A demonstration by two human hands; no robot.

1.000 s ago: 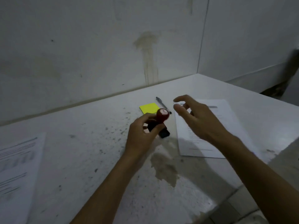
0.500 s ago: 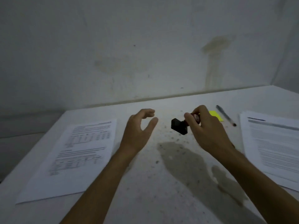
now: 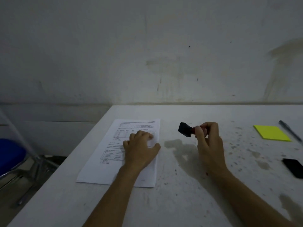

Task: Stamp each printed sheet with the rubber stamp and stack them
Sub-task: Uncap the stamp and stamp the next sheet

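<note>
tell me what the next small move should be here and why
Probably bring the rubber stamp left and down onto the printed sheet. The right hand holds it raised above bare table, black base pointing left, while the left hand rests on the sheet, steadying it.

Between the printed sheet (image 3: 118, 154) and the yellow note pad (image 3: 271, 133) the bench (image 3: 180, 202) lies bare (only stains and specks), wide enough for a hand to pass. The left hand (image 3: 139, 149) covers the sheet's right half; the right hand (image 3: 208, 145) holds the rubber stamp (image 3: 185, 129) above the gap. A pen (image 3: 289, 130) and a black object (image 3: 293, 167) crowd the right edge; the wall (image 3: 147, 54) closes the far side.
</note>
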